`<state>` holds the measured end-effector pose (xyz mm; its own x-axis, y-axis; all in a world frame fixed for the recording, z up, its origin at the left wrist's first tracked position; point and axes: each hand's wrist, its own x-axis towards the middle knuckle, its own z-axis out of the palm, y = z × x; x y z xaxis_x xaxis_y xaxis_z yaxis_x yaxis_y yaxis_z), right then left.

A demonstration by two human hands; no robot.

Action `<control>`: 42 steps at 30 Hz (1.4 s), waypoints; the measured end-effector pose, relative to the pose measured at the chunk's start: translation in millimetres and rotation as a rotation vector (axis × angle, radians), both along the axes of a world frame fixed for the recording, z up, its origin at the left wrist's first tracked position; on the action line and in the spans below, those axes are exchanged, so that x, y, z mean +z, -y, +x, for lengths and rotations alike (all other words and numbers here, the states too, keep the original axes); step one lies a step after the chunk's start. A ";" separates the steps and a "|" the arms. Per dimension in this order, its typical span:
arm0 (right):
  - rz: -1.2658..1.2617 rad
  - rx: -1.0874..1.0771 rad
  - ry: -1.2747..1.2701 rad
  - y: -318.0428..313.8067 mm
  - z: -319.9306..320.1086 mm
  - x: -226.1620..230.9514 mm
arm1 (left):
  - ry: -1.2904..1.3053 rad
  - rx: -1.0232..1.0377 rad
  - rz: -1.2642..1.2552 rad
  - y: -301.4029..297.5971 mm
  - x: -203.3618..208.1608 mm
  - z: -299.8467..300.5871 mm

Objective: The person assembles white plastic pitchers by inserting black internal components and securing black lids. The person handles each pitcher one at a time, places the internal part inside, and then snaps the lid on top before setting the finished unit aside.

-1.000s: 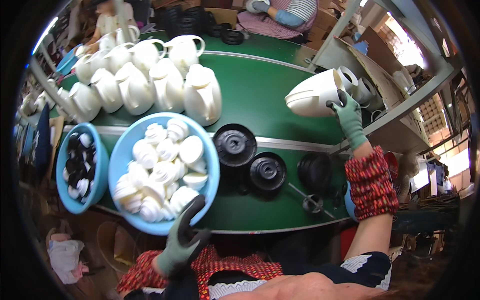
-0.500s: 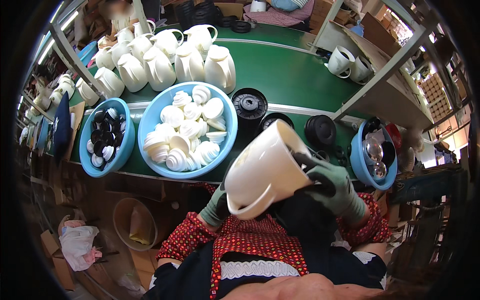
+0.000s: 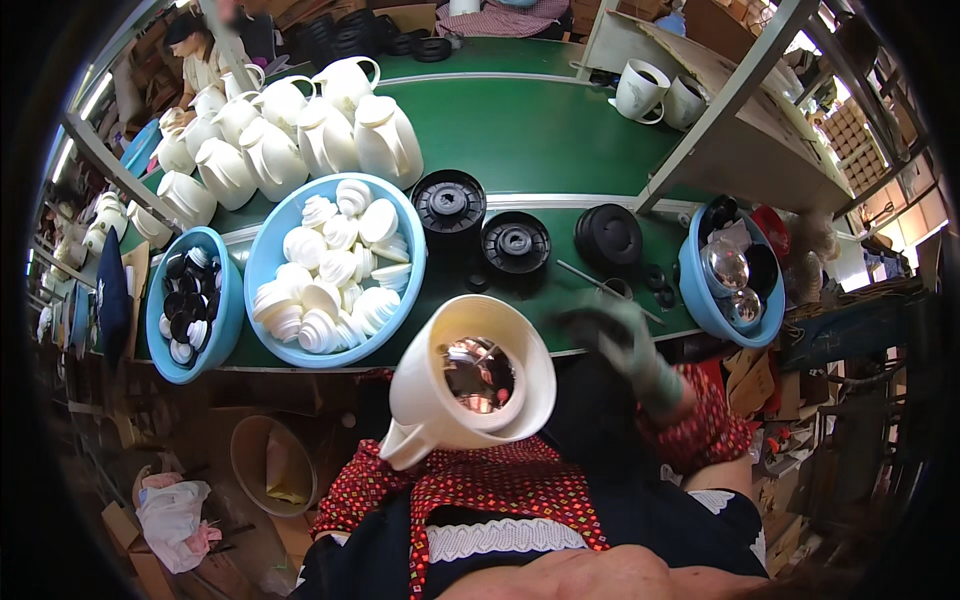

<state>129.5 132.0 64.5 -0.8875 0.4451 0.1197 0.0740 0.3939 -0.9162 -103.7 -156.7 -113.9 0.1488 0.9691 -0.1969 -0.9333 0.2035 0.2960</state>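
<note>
A cream-white jug body (image 3: 412, 375) is tilted in front of my chest, open end toward me and handle at the lower left. Inside it sit a white ring and a shiny, mirror-like liner (image 3: 478, 378). My left hand is hidden behind the jug; its patterned sleeve (image 3: 355, 485) leads up to it, and the jug is held on that side. My right hand (image 3: 625, 350), in a green-and-black glove, is off the jug near the bench edge. Motion smears its fingers. Just beyond it lies a thin metal rod (image 3: 590, 278) beside a small dark ring.
Round black parts (image 3: 515, 242) lie along the green bench (image 3: 510, 135). Blue basins hold white spiral-threaded pieces (image 3: 340, 232), black-and-white caps (image 3: 185, 310) and mirrored balls (image 3: 725, 265). White jugs (image 3: 270, 158) crowd the left; a metal post (image 3: 725, 105) rises at right. Another person (image 3: 195, 65) sits far left.
The jug has turned so its open end and liner now face me, and it has moved slightly left and down. My right hand has let go of it.
</note>
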 end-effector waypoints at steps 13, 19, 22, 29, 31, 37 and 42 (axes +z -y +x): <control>0.528 -0.852 0.901 -230.5 -10.5 -193.3 | -0.052 0.109 -0.104 28.1 8.9 -8.9; 0.704 -0.904 0.600 -207.9 -17.6 -177.5 | -0.025 0.090 -0.066 14.6 5.8 -6.1; 0.370 -0.401 -0.127 -142.6 -29.7 -117.5 | 0.006 0.075 -0.012 -2.5 0.6 1.2; 0.271 0.022 -0.105 39.5 -14.3 -26.8 | 0.051 0.059 0.065 -6.0 2.9 17.0; 0.220 0.023 -0.108 61.6 -11.7 -23.6 | 0.056 0.066 0.078 3.2 4.8 18.5; 0.178 0.038 -0.153 96.9 3.1 -19.2 | 0.073 0.189 0.133 27.9 23.8 27.7; -0.069 -0.022 -0.218 124.6 12.4 -25.5 | -0.205 0.451 0.150 29.5 53.3 34.6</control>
